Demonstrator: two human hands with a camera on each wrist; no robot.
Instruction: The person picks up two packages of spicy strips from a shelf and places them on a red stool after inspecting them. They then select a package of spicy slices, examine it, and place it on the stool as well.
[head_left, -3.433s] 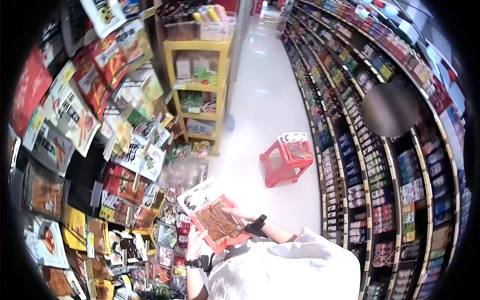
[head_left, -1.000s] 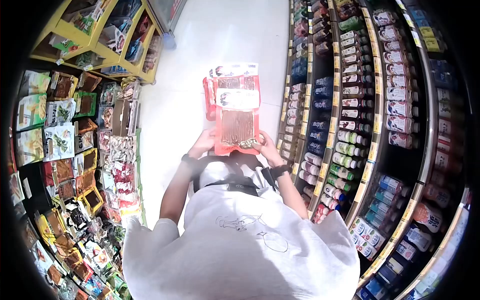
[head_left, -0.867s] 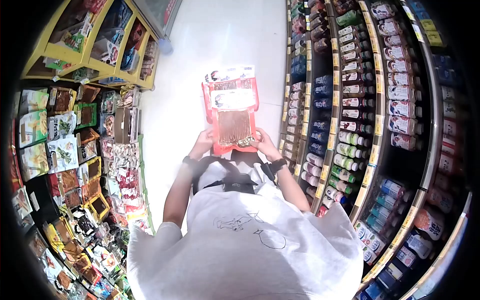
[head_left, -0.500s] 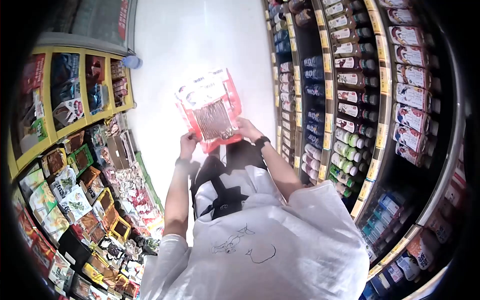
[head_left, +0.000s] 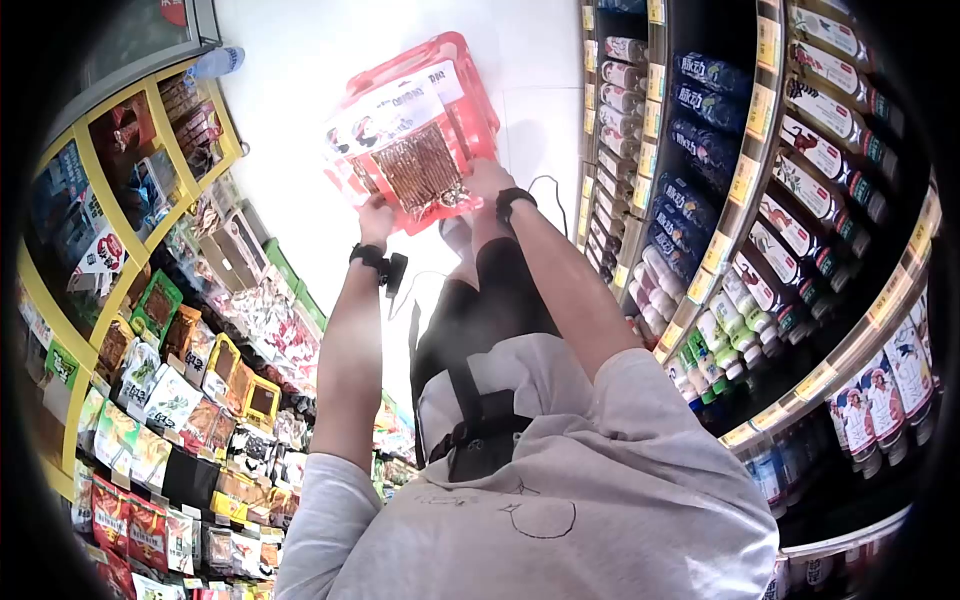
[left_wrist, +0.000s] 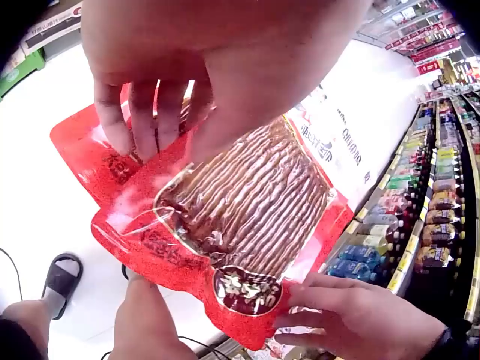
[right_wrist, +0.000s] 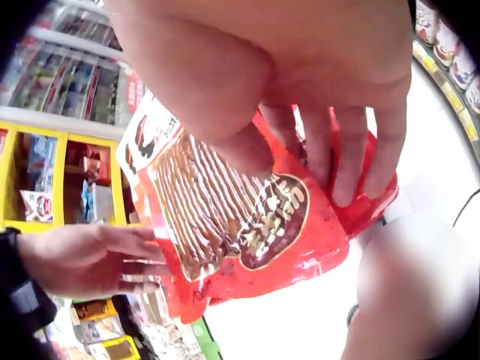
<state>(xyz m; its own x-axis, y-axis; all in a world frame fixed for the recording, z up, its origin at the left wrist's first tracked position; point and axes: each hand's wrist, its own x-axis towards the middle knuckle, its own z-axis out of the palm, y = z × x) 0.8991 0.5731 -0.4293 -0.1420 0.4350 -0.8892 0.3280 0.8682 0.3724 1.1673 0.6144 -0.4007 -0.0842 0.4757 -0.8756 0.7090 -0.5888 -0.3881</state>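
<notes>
A red snack packet (head_left: 420,165) with a white header and long brown strips behind a clear window is held low in front of the body. My left hand (head_left: 375,218) grips its lower left edge, while my right hand (head_left: 488,180) pinches the lower right corner. In the right wrist view, the right thumb lies on the packet's (right_wrist: 217,202) front and the fingers pass behind. A second red packet (left_wrist: 82,154) shows behind the first in the left wrist view, by the left fingers. Beyond, the red plastic stool (head_left: 440,48) is overlapped by the packets.
Yellow shelving (head_left: 150,80) and racks of bagged snacks (head_left: 200,400) line the left side. Shelves of bottled drinks (head_left: 700,110) run along the right. Pale floor (head_left: 540,60) lies between them, with a thin dark cable (head_left: 560,195) near the right shelf.
The held packet has gone from beside the left snack racks to over the stool, which is now much nearer. Both hands keep their grip, and the view has turned and tilted down.
</notes>
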